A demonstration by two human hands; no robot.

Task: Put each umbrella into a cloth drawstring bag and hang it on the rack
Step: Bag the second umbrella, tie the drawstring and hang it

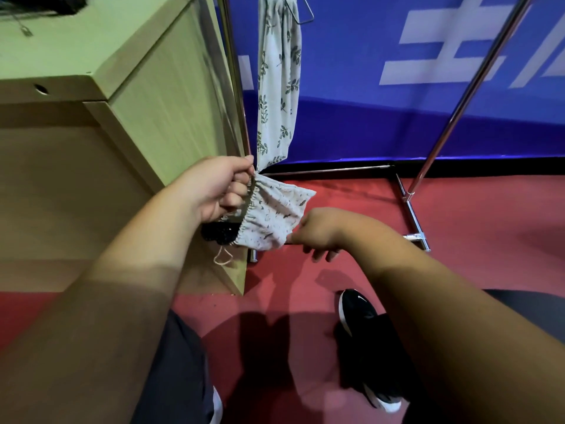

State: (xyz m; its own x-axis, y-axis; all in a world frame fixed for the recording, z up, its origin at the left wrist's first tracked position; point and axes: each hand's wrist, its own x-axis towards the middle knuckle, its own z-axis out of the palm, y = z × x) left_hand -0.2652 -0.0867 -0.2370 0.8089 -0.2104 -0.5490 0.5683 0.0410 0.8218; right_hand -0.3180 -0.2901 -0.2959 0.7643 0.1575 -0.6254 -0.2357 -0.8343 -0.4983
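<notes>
- Fingers [240,191] of my left hand [214,191] pinch the gathered mouth of the drawstring bag [275,215]; the black umbrella [218,234] pokes out there.
- Wooden cabinet [146,96] stands just left of it; a second bag [278,87] hangs on the rack [475,84] behind.
- My right hand [318,232] grips the bag's closed end, fingers curled, wrist bent down.

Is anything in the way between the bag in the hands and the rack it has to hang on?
Nothing visible blocks it. The held bag, between left hand and right hand, is just in front of the rack. A hanging bag already fills one spot there; the space beside it looks free.
</notes>
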